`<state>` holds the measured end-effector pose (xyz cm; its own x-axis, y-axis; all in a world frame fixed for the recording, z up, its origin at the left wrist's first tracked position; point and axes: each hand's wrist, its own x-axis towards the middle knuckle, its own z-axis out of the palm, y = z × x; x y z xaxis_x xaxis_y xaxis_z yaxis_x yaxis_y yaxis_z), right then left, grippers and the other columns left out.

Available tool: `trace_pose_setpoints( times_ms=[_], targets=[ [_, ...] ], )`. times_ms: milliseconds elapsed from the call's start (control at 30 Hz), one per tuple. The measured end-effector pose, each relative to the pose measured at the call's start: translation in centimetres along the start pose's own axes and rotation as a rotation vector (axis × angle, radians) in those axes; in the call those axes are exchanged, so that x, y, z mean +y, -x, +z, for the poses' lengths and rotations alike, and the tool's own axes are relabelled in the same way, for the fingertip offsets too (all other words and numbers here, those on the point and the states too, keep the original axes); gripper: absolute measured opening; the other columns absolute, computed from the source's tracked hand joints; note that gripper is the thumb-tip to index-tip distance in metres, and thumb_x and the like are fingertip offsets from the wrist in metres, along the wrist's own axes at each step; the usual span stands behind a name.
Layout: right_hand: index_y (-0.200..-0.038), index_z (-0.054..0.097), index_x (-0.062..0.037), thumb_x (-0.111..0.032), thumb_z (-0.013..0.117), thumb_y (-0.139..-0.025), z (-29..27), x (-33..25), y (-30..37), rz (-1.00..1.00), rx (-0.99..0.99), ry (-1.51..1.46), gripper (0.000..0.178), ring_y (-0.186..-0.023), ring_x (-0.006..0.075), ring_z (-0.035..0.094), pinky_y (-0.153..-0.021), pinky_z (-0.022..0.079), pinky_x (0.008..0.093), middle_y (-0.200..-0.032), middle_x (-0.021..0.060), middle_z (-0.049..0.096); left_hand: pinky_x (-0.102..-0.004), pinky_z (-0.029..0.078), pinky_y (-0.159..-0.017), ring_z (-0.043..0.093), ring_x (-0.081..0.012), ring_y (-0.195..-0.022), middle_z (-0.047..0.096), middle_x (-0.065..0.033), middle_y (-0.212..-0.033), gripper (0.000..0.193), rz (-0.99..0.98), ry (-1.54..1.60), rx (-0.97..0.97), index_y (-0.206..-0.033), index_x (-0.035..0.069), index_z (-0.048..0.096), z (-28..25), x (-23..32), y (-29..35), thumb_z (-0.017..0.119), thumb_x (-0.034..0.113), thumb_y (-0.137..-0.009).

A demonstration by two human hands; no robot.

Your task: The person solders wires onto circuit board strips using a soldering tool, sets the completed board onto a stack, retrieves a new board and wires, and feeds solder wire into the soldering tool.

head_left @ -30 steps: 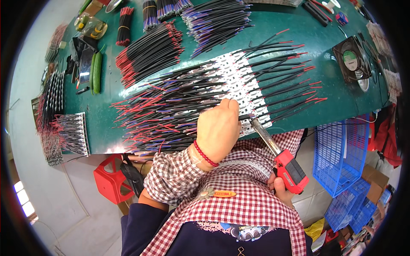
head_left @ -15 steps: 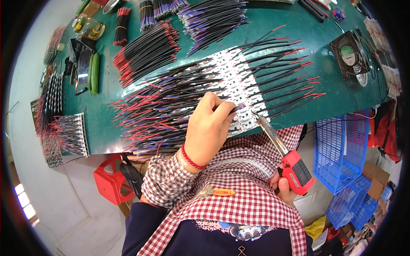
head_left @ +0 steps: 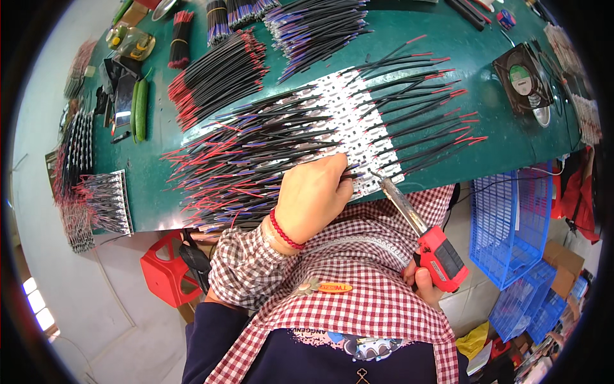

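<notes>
**Mostly wired, by the look of it**

Spread flat on the green tabletop [head_left: 511, 144] as a white panel [head_left: 361, 131], bristling both sides. Pinching a dark wire [head_left: 351, 168] with left hand [head_left: 313, 192] (fingertips partly hidden), wrapping right hand [head_left: 427, 288] around soldering iron [head_left: 441, 259]. Leaves loose wires [head_left: 220, 80] beyond, apparently unattached.

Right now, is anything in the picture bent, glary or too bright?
Head view: the green table's near edge bows, as fisheye lenses do; head view: the white circuit boards look very bright; head view: the window panes at lower left are washed out; head view: darkness rings the picture.
</notes>
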<state>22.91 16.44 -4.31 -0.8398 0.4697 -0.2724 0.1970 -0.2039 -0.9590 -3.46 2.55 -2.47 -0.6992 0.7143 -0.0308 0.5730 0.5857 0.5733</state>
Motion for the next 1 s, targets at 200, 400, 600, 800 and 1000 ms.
trace_pose_setpoints(
  times_ms=[200, 400, 600, 800, 1000],
  targets=[
    [-0.114, 0.052, 0.0051, -0.024, 0.06, -0.093, 0.2, -0.1, 0.1, 0.08, -0.006, -0.012, 0.037, -0.058, 0.0119, 0.052, -0.054, 0.043, 0.0264, -0.076, 0.0097, 0.06, -0.0458, 0.049, -0.057, 0.062, -0.0356, -0.064, 0.063, -0.0147, -0.071, 0.015, -0.021, -0.025, -0.007, -0.076, 0.004, 0.054, 0.2, 0.2, -0.2, 0.063, 0.016, -0.077],
    [-0.091, 0.059, -0.0006, -0.01, 0.059, -0.094, 0.2, -0.6, -0.2, 0.113, -0.05, 0.021, 0.01, -0.07, 0.0108, 0.054, -0.063, 0.043, 0.0277, -0.078, 0.0031, 0.059, -0.0457, 0.049, -0.058, 0.062, -0.0354, -0.065, 0.063, -0.0143, -0.069, 0.016, -0.029, -0.105, 0.005, -0.077, 0.004, 0.055, 0.5, 0.4, -0.5, 0.063, 0.018, -0.077],
    [-0.089, 0.058, -0.0022, -0.007, 0.057, -0.094, 0.2, -0.7, -0.7, 0.085, -0.122, 0.01, 0.007, -0.07, 0.0086, 0.051, -0.063, 0.042, 0.026, -0.078, 0.0003, 0.056, -0.0467, 0.049, -0.059, 0.062, -0.0366, -0.064, 0.062, -0.0164, -0.065, 0.016, -0.017, -0.128, -0.068, -0.077, 0.004, 0.057, 0.1, 0.3, -1.2, 0.063, 0.019, -0.077],
    [-0.086, 0.055, -0.0051, -0.005, 0.055, -0.095, 0.4, -0.8, -1.1, 0.032, -0.143, 0.065, 0.009, -0.068, 0.0068, 0.046, -0.06, 0.039, 0.026, -0.075, -0.0022, 0.049, -0.0444, 0.05, -0.055, 0.064, -0.0326, -0.06, 0.061, -0.0143, -0.06, 0.009, 0.066, -0.198, -0.066, -0.074, 0.005, 0.061, -0.4, 0.5, -1.8, 0.061, 0.014, -0.072],
    [-0.088, 0.054, -0.0055, -0.005, 0.055, -0.095, 0.6, -0.9, -1.1, 0.032, -0.139, 0.051, 0.007, -0.069, 0.0064, 0.046, -0.061, 0.039, 0.0254, -0.077, -0.0026, 0.049, -0.0468, 0.05, -0.057, 0.062, -0.0351, -0.061, 0.06, -0.0162, -0.06, 0.012, 0.021, -0.193, -0.076, -0.073, 0.005, 0.06, -0.2, 0.8, -1.9, 0.062, 0.017, -0.073]
  ],
)
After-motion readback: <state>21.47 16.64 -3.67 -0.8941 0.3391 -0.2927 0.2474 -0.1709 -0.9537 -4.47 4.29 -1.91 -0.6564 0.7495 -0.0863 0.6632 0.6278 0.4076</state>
